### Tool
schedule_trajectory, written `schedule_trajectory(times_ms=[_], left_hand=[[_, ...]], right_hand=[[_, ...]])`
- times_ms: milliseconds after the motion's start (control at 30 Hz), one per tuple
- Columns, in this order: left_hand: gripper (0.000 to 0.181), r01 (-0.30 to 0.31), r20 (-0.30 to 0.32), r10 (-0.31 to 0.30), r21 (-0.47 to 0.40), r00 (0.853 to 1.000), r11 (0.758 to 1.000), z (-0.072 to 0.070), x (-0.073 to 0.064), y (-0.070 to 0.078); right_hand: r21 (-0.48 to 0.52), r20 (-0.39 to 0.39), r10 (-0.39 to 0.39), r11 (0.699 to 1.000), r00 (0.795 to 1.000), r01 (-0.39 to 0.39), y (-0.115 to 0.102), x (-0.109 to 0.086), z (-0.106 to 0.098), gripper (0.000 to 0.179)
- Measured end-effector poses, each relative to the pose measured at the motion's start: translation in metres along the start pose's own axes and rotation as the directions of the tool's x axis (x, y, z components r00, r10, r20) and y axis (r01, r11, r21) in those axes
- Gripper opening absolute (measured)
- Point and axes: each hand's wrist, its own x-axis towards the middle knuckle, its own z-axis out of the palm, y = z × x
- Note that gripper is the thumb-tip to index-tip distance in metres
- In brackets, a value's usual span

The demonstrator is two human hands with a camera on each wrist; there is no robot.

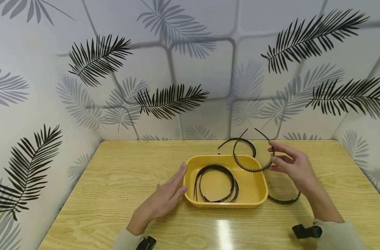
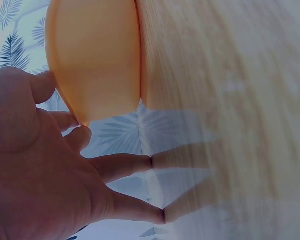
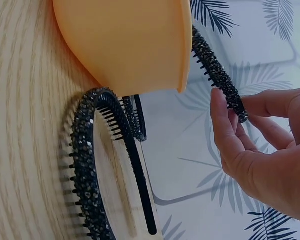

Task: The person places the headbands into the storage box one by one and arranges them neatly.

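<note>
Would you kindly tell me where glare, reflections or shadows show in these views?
Head view: a bright glare streak on the table, nearer the camera than the yellow tray; left wrist view: the left hand looks dark, its fingers mirrored in the tabletop; right wrist view: soft shadow beside the lying headband.

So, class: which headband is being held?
The sparkly black toothed headband pinched by the right hand's fingers; the others sit inside, beside or behind the yellow tub.

Behind the grip rises a pale grey, palm-leaf-patterned wall; beneath it spreads a yellowish wood-grain tabletop, with a bright light reflection nearer and leftward.
</note>
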Motion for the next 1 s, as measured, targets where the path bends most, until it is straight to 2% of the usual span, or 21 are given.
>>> schedule_trajectory(times_ms=[167, 500, 767, 1000], left_hand=[[0.064, 0.004, 0.010, -0.003, -0.005, 1.000, 1.000, -0.001, 0.000, 0.000], [0.065, -0.001, 0.010, 0.001, 0.002, 1.000, 1.000, -0.003, 0.001, 0.001], [0.066, -0.001, 0.007, 0.001, 0.008, 1.000, 1.000, -0.003, 0.002, 0.001], [0.066, 0.008, 0.005, -0.008, 0.007, 1.000, 1.000, -0.003, 0.002, 0.002]], right_hand=[[-0.040, 0.000, 0.010, 0.999, 1.000, -0.010, -0.001, 0.000, 0.006, 0.050], [-0.031, 0.001, 0.027, 0.999, 1.000, -0.027, 0.000, 0.002, 0.016, 0.044], [-0.099, 0.049, 0.024, 0.995, 0.999, -0.020, 0.007, 0.004, 0.022, 0.045], [-0.094, 0.082, 0.030, 0.995, 0.996, -0.022, 0.010, 0.006, 0.030, 0.045]])
